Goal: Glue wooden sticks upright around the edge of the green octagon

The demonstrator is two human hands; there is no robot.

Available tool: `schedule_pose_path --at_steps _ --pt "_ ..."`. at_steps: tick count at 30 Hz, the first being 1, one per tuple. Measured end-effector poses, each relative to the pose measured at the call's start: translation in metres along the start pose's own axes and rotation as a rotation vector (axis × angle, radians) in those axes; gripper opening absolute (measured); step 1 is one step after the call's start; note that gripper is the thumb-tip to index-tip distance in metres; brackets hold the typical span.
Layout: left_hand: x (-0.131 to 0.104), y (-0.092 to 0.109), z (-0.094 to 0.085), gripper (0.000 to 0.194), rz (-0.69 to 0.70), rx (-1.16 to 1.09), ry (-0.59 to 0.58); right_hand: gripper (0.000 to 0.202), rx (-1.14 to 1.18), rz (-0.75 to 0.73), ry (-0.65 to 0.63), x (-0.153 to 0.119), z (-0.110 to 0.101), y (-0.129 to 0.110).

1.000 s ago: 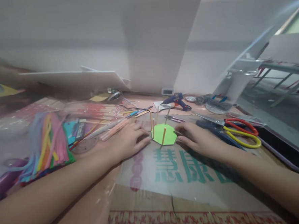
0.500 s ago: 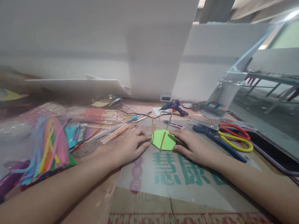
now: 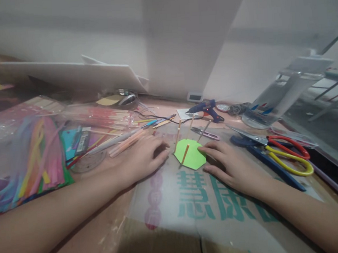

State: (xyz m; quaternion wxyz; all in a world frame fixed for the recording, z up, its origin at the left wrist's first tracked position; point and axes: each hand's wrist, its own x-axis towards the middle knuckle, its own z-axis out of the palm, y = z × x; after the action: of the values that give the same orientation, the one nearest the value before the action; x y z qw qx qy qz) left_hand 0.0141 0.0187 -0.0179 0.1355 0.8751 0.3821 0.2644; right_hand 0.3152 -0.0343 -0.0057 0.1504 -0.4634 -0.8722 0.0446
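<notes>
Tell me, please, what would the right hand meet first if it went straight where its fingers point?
Probably the green octagon: the right hand has its index fingertip right by the edge, though contact is unclear.

On the right side of the counter [image 3: 92,232], a dark phone [image 3: 336,175] with purple edge, near scissors [image 3: 266,140] with one red and one yellow handle. Farther back, a transparent container [image 3: 281,94], tilted in the view. Near the white wall [image 3: 178,45], a small display [image 3: 195,97]. At left, colourful fuzzy strips [image 3: 46,149], partly blurred.
</notes>
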Motion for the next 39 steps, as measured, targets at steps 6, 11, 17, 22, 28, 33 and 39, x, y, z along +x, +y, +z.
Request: schedule_pose_path --at_steps 6,11,17,22,28,33,39 --pt "-0.004 0.0 -0.004 0.016 0.123 -0.003 0.017 0.047 -0.047 -0.027 0.012 0.001 0.001 0.0" --pt "-0.002 0.004 -0.007 0.019 0.346 0.17 -0.005 0.047 -0.055 -0.038 0.006 0.003 0.002 0.001" --pt "0.002 0.013 -0.014 0.023 0.541 0.521 -0.048 0.045 -0.031 -0.05 0.034 0.004 0.002 0.002" --pt "0.006 0.013 -0.014 0.03 0.743 0.677 0.036 0.043 -0.027 -0.057 0.034 0.004 0.002 0.001" --pt "0.011 0.014 -0.012 0.029 0.81 0.75 0.092 0.044 -0.023 -0.071 0.041 0.004 0.003 0.002" --pt "0.012 0.01 -0.011 0.032 0.747 0.71 0.012 0.044 -0.015 -0.055 0.04 0.005 0.003 0.002" --pt "0.01 0.011 -0.013 0.026 0.678 0.549 -0.049 0.045 -0.002 -0.048 0.029 0.005 0.002 0.0"
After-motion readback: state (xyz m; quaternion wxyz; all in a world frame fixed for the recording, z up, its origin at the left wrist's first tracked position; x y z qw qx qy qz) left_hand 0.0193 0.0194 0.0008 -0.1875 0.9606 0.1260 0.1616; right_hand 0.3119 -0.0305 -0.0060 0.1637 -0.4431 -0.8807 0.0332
